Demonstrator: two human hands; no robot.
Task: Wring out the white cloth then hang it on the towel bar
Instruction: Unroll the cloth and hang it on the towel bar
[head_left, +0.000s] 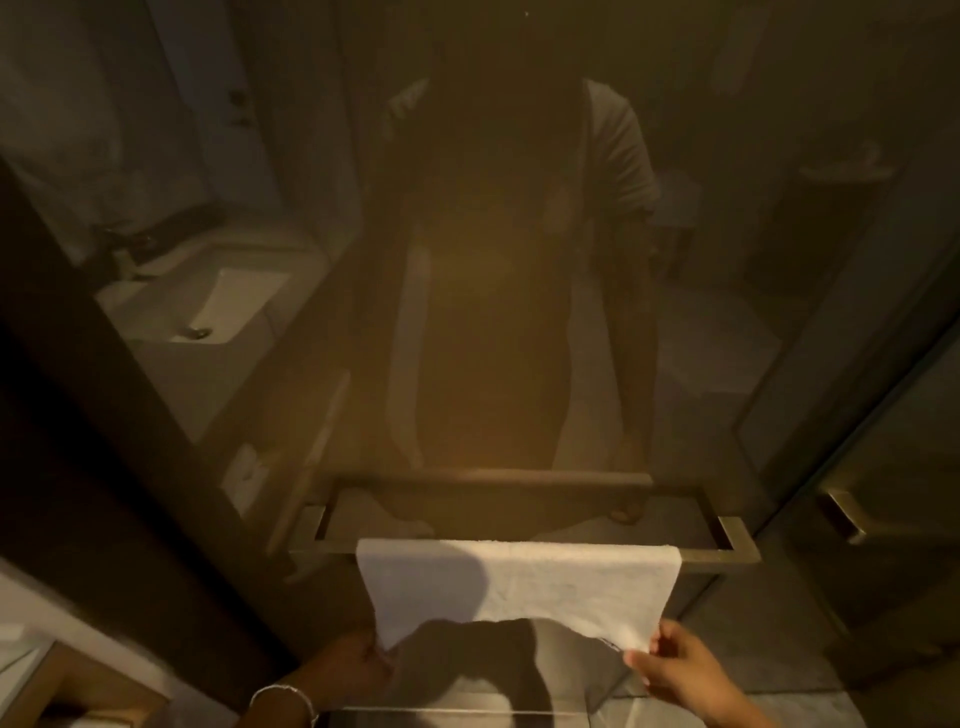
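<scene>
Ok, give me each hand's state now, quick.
Left hand: closed on the lower left corner of the white cloth, which is draped over the towel bar.
Right hand: pinching the cloth's lower right corner.

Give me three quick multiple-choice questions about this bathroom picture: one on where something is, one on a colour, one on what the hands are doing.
1. Where is the white cloth?
A. In a sink
B. Draped over the towel bar
C. On the floor

2. What colour is the cloth?
A. Blue
B. Red
C. White

3. What are the two hands doing?
A. Each pinching a lower corner of the cloth
B. Hanging empty
C. Gripping the bar

Answers: 1 B, the cloth's top edge folds over the bar. 2 C, it shows pale white. 3 A, the left hand and right hand hold the lower corners.
</scene>
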